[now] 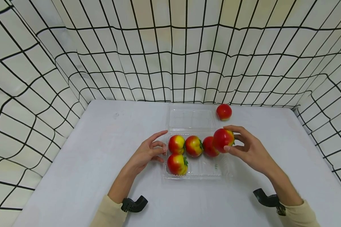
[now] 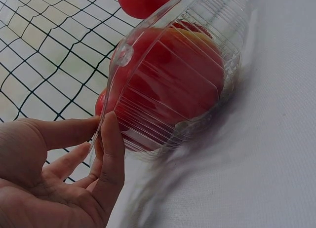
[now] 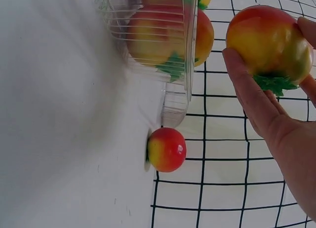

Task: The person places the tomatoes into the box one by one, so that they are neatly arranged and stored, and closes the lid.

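Observation:
My right hand (image 1: 251, 148) grips a red-and-yellow tomato (image 1: 223, 140) between thumb and fingers, its green leafy top towards the palm. In the right wrist view, that tomato (image 3: 269, 43) is raised beside the box wall. A clear plastic clamshell box (image 1: 199, 170) lies with its lid (image 1: 191, 118) folded back. Several tomatoes sit inside: a row along the back and one tomato (image 1: 177, 164) at the front left. The held tomato partly covers the rightmost tomato (image 1: 208, 148). With thumb and finger, my left hand (image 2: 64, 173) pinches the left rim of the box.
Another tomato (image 1: 224, 112) rests on the white table (image 1: 116, 126) near its back edge, just right of the lid. Black netting (image 1: 184, 63) hangs along the back and both sides. A black wrist mount (image 1: 134, 204) is strapped to each forearm.

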Demonstrator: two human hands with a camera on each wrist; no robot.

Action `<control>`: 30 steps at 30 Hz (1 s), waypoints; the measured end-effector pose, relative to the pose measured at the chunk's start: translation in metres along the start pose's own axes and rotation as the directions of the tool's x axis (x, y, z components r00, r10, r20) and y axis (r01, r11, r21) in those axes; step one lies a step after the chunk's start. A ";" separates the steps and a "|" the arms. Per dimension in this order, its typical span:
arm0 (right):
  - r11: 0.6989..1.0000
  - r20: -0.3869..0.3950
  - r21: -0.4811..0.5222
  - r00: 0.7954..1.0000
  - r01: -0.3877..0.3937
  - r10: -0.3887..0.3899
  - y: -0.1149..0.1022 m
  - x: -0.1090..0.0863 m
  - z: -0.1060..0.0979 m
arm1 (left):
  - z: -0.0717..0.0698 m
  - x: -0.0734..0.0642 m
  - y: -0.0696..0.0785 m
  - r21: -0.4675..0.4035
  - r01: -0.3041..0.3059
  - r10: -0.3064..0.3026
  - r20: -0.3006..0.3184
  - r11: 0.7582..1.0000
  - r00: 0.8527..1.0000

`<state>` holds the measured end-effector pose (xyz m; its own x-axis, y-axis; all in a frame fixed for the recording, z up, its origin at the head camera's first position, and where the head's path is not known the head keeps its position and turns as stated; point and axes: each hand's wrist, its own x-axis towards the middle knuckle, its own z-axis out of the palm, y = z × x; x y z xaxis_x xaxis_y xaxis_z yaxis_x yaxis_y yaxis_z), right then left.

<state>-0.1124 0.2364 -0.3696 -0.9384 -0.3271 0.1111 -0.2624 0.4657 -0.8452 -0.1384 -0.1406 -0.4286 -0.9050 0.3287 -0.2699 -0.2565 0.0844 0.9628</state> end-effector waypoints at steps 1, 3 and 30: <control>1.000 0.003 0.002 1.000 0.000 0.000 0.000 0.000 0.001 | 0.000 0.000 0.000 -0.001 0.000 0.000 0.001 1.000 1.000; 1.000 0.008 0.008 1.000 0.002 -0.002 0.000 0.000 0.002 | 0.000 -0.001 0.001 -0.002 0.000 0.000 0.001 1.000 1.000; 0.998 0.050 -0.018 0.997 0.063 -0.062 -0.006 -0.002 0.023 | 0.000 0.001 -0.001 0.006 -0.005 0.005 -0.001 1.000 1.000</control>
<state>-0.1035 0.2153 -0.3773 -0.9080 -0.3959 0.1369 -0.3247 0.4589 -0.8270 -0.1385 -0.1403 -0.4298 -0.9067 0.3282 -0.2650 -0.2499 0.0882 0.9642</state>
